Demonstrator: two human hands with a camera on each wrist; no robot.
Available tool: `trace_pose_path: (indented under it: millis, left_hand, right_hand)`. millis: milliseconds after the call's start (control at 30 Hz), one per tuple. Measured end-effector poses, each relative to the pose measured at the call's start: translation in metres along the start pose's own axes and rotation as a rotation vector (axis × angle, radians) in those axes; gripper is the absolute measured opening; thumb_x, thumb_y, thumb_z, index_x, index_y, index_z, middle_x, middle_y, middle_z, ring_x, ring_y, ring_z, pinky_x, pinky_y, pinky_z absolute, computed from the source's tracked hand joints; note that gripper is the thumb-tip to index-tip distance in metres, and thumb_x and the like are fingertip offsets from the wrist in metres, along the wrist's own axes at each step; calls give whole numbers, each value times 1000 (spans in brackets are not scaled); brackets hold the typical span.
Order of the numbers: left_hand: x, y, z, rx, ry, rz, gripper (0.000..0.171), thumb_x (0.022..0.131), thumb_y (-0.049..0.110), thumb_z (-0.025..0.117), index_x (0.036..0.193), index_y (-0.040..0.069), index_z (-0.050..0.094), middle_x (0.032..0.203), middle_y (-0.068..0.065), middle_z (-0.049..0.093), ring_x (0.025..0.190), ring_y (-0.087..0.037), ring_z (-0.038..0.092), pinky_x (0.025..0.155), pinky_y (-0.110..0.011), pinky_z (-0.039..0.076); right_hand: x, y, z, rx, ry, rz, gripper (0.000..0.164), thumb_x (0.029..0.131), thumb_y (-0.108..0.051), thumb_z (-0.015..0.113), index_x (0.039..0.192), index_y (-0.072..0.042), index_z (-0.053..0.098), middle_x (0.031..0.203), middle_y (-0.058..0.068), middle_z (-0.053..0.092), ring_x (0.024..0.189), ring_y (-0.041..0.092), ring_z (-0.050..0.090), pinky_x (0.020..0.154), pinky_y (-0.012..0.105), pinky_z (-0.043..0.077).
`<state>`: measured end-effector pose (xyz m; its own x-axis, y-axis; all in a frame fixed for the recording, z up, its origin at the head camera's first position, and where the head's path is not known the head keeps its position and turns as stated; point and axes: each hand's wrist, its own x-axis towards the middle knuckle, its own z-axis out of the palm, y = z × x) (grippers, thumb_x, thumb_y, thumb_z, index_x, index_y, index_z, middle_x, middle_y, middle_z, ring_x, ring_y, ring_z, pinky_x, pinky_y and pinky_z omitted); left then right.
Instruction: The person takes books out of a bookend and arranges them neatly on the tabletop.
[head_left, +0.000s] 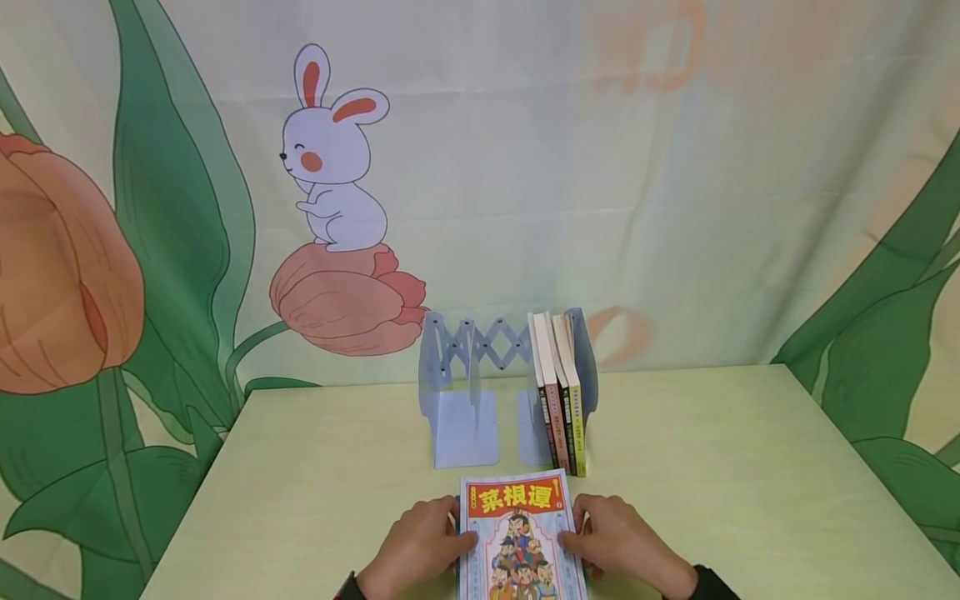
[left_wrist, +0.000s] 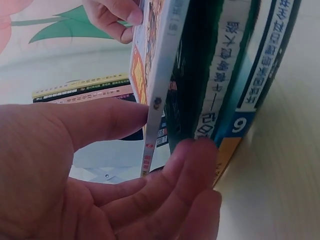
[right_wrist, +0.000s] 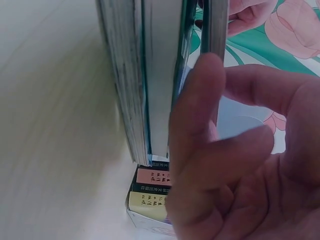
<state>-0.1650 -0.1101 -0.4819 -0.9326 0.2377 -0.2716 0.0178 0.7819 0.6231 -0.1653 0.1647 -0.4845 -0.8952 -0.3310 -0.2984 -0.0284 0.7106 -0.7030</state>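
Note:
A thin comic-style book [head_left: 517,533] with a red title band lies face up at the front of the table. My left hand [head_left: 420,542] pinches its left edge, thumb on the cover. On the opposite edge, my right hand [head_left: 630,537] grips it between thumb and fingers. Underneath, the left wrist view shows a dark green book [left_wrist: 220,65] and a book with a blue spine bearing a 9 [left_wrist: 242,120], stacked flat. A gap parts the held book from that stack, with fingertips of both hands in it. The stack is mostly hidden in the head view.
Behind the hands stands a light blue expandable bookend rack [head_left: 465,429]. Several upright books [head_left: 558,400] lean in its right section, spines facing forward. The pale table [head_left: 697,467] meets a printed curtain [head_left: 510,208] with a rabbit and tulips at the back.

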Motion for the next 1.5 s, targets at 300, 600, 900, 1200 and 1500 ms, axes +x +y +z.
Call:
trace_pose_path:
  millis: [300,600,900,1200,1500]
  left_hand:
    - [-2,-2,0,53,12,31,27,84,33,73,87,9,61,72,0,58,62,-16,50,55,-30,36]
    - [-1,-4,2,71,-2,23,27,84,34,74,88,9,63,72,1,59,62,-15,49,55,-30,35]
    - [-2,-5,1,82,10,32,30,85,38,72,88,9,64,72,2,59,61,-15,50,54,-30,36]
    - [-4,-5,1,82,77,35,32,88,46,65,83,14,64,66,6,58,57,-13,48,51,-30,35]
    - [-9,10,-10,95,133,7,35,90,45,62,99,11,65,67,4,60,56,-13,50,51,-31,37]
  right_hand:
    - [4,2,2,-27,-39,76,23,88,-32,71,83,-13,58,59,1,58,48,13,53,51,25,33]
    - [7,4,4,-47,-61,82,24,88,-33,70,84,-13,58,62,2,58,47,13,53,50,25,32]
    - [7,5,4,-45,-43,105,28,87,-35,73,82,-12,57,64,2,57,49,12,50,51,26,32]
    - [4,6,4,-85,9,68,32,86,-44,71,81,-16,57,62,0,56,50,13,52,52,27,33]
    - [0,0,-2,-151,74,18,28,87,-47,70,86,-21,59,68,-4,55,61,13,47,55,26,31]
